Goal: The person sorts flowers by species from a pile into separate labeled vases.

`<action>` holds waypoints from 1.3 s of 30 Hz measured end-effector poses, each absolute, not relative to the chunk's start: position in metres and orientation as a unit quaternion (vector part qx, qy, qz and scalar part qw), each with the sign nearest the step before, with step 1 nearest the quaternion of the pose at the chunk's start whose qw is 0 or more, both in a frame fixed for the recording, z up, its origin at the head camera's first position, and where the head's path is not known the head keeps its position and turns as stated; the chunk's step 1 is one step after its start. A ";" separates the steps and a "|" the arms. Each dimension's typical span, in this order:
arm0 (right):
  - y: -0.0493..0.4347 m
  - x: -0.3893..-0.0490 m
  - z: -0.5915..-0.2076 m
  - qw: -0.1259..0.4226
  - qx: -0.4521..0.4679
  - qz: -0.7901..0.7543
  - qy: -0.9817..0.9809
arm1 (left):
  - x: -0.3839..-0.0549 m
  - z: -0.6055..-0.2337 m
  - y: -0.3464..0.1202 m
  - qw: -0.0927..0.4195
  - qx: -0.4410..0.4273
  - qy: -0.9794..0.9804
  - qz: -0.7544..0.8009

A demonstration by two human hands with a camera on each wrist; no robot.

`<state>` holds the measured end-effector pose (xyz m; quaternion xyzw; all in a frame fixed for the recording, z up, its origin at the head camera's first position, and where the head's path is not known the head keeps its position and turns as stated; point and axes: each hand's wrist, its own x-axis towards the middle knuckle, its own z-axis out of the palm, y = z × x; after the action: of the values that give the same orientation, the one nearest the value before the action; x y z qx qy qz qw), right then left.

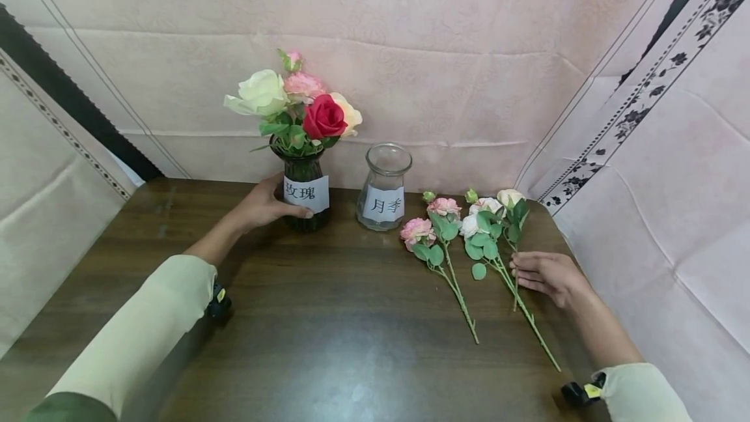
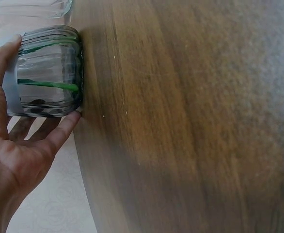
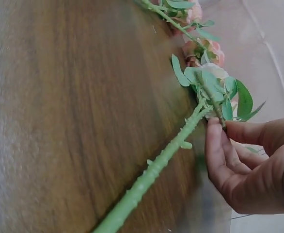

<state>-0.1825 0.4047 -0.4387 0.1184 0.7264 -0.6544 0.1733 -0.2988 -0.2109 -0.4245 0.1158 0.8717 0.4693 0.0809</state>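
My left hand [image 1: 266,204] grips a dark glass vase [image 1: 301,220], its thumb across the front by a white paper label. In the left wrist view the fingers curl around the vase [image 2: 47,73] near its base, and green stems show through the glass. It holds a white rose [image 1: 262,93], a red rose [image 1: 325,117], a cream rose and pink blooms. At the right, my right hand [image 1: 547,273] pinches the thin stem of a cream rose [image 1: 510,198] between thumb and fingers. A branch of white flowers [image 1: 471,225] lies beside it, its long green stem [image 3: 147,177] crossing the right wrist view.
A labelled clear glass vase [image 1: 381,213] with no flowers stands right of the dark one. A branch of pink flowers [image 1: 418,231] lies on the brown wooden table [image 1: 328,331]. Pale cloth [image 1: 410,83] hangs behind the table and along both sides.
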 end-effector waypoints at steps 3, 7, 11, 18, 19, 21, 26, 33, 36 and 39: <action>0.408 -0.180 -0.438 0.173 0.111 -0.681 0.703 | -0.299 -0.426 -0.211 0.082 0.116 0.870 0.472; 0.408 -0.179 -0.435 0.178 0.107 -0.714 0.669 | -0.299 -0.426 -0.212 0.084 0.115 0.870 0.472; 0.404 -0.180 -0.433 0.181 0.100 -0.746 0.633 | -0.299 -0.424 -0.212 0.083 0.110 0.872 0.469; 0.389 -0.180 -0.426 0.157 0.076 -0.770 0.614 | -0.300 -0.424 -0.211 0.085 0.108 0.874 0.467; 0.386 -0.180 -0.424 0.152 0.072 -0.771 0.614 | -0.300 -0.424 -0.211 0.084 0.108 0.873 0.468; 0.381 -0.181 -0.419 0.146 0.061 -0.776 0.611 | -0.300 -0.424 -0.211 0.084 0.111 0.872 0.470; 0.365 -0.185 -0.410 0.139 0.040 -0.794 0.590 | -0.298 -0.425 -0.213 0.083 0.110 0.869 0.476; 0.342 -0.190 -0.401 0.131 0.025 -0.825 0.549 | -0.298 -0.426 -0.213 0.080 0.110 0.868 0.478; 0.332 -0.192 -0.397 0.118 0.024 -0.839 0.531 | -0.299 -0.426 -0.212 0.081 0.112 0.868 0.477; 0.320 -0.195 -0.392 0.101 0.021 -0.852 0.514 | -0.299 -0.426 -0.212 0.081 0.112 0.869 0.476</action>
<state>-0.1947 0.3197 -0.3923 0.0207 0.5137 -0.8518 0.1010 -0.2988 -0.2123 -0.4260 0.1123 0.8687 0.4755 0.0812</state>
